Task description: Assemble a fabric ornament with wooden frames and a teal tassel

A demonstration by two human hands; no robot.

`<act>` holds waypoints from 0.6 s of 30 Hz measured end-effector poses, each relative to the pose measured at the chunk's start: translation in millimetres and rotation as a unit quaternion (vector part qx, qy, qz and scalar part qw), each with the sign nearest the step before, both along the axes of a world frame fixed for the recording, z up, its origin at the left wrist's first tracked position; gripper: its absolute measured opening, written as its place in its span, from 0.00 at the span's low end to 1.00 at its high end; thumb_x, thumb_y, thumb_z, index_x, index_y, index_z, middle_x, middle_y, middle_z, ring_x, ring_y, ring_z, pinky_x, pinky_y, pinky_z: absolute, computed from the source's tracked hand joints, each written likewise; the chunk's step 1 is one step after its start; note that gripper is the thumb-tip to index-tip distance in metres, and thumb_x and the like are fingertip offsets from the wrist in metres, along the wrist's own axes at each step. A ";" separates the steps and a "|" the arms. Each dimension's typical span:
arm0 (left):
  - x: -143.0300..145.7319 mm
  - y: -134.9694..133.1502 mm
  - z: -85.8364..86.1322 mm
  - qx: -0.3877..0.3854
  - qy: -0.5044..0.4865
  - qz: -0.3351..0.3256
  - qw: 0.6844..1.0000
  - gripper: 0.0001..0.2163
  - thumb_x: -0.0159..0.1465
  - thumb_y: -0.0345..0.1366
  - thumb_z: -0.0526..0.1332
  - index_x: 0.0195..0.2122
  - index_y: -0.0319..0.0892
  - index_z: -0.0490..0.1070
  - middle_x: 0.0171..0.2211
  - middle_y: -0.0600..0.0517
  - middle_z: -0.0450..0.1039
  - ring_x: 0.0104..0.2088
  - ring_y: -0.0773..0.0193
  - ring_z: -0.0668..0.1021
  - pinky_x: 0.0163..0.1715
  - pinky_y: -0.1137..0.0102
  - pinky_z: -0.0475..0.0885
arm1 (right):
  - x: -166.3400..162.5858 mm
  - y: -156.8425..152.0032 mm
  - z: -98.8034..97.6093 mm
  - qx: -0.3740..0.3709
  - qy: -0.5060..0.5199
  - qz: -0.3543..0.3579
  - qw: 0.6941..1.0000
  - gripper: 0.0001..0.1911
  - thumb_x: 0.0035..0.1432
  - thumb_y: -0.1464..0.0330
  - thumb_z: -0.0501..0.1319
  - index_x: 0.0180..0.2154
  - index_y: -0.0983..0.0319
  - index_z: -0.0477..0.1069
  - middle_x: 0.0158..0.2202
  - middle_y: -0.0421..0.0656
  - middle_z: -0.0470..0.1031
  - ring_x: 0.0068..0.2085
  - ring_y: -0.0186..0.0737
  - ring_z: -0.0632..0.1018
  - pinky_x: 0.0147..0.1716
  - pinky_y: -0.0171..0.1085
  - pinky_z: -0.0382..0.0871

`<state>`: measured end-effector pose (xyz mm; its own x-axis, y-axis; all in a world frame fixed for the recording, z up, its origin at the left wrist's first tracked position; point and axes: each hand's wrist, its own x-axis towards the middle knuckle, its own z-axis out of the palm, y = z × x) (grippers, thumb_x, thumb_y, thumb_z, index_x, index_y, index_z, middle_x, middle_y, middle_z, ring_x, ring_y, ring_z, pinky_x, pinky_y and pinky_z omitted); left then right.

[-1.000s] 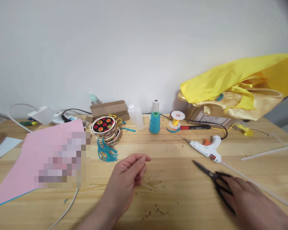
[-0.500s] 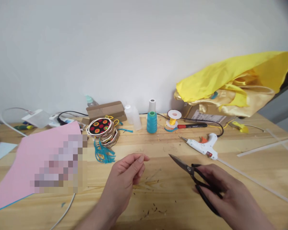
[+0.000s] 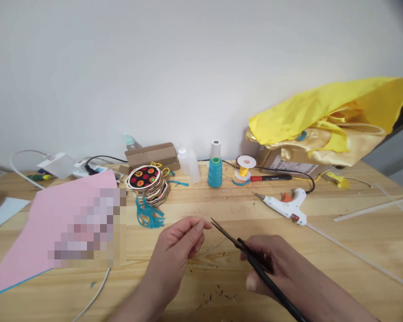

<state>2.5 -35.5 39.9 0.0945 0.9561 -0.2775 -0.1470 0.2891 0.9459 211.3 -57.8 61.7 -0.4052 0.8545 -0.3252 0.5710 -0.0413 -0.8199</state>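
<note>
My right hand (image 3: 268,264) grips a pair of dark scissors (image 3: 255,259) by the handles. The slim blades stand slightly apart, and their tips lie just right of my left fingertips. My left hand (image 3: 181,246) is closed in a pinch, thumb against forefinger; whatever it may hold is too small to make out. Beyond it, a stack of round patterned pieces (image 3: 144,179) sits on the wooden table, with blue tassels (image 3: 147,212) hanging at its front.
A white glue gun (image 3: 285,205) lies at right, near a red-and-black marker (image 3: 270,177). Along the wall stand a teal thread cone (image 3: 215,173), a yellow thread spool (image 3: 244,170) and plastic bottles (image 3: 194,167). Pink sheet (image 3: 57,210) covers the left; yellow cloth (image 3: 322,116) drapes over a box (image 3: 285,163).
My right hand has swung the scissors leftward and turned them, bringing the tips close to my left fingers. The left hand keeps its pinch; the view has shifted slightly.
</note>
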 end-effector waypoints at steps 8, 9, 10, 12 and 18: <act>1.7 -3.1 5.1 0.025 0.065 -0.081 0.994 0.11 0.59 0.40 0.61 0.24 0.39 0.73 0.17 0.59 0.54 0.20 0.72 0.56 0.20 0.74 0.50 | -7.7 4.1 -4.3 0.022 -0.038 0.000 0.999 0.15 0.49 0.58 0.64 0.25 0.63 0.66 0.23 0.33 0.61 0.26 0.29 0.60 0.24 0.30 0.51; 1.7 -3.0 5.8 0.029 0.073 -0.083 0.993 0.11 0.59 0.40 0.60 0.24 0.39 0.73 0.17 0.59 0.54 0.20 0.71 0.56 0.20 0.74 0.50 | -8.4 4.2 -4.4 0.032 -0.045 -0.002 0.998 0.14 0.49 0.60 0.64 0.25 0.63 0.66 0.22 0.33 0.61 0.26 0.30 0.60 0.24 0.30 0.51; 1.8 -2.9 6.4 0.033 0.079 -0.086 0.993 0.11 0.59 0.40 0.60 0.25 0.39 0.74 0.17 0.58 0.54 0.20 0.71 0.56 0.20 0.74 0.50 | -9.2 4.2 -4.1 0.040 -0.052 -0.003 0.998 0.12 0.50 0.61 0.64 0.25 0.63 0.67 0.22 0.33 0.62 0.26 0.30 0.60 0.24 0.30 0.52; 1.8 -2.7 7.1 0.036 0.086 -0.090 0.992 0.11 0.59 0.40 0.60 0.26 0.39 0.75 0.17 0.58 0.54 0.20 0.71 0.56 0.20 0.74 0.50 | -10.5 4.5 -2.7 0.053 -0.061 -0.005 0.997 0.10 0.50 0.64 0.63 0.24 0.62 0.68 0.22 0.34 0.63 0.26 0.30 0.62 0.24 0.31 0.52; 1.3 -3.2 4.8 0.029 0.090 -0.099 0.991 0.11 0.60 0.40 0.59 0.32 0.39 0.78 0.17 0.58 0.53 0.20 0.71 0.55 0.20 0.74 0.49 | -11.8 3.9 1.8 0.055 -0.027 -0.007 0.998 0.08 0.51 0.64 0.63 0.24 0.61 0.73 0.21 0.34 0.64 0.25 0.30 0.63 0.23 0.30 0.51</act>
<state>3.8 -38.7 44.8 0.2349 0.9390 -0.2512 0.0799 0.2389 0.9678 199.5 -53.9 63.5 -0.3774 0.8918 -0.2496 0.6148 0.0397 -0.7877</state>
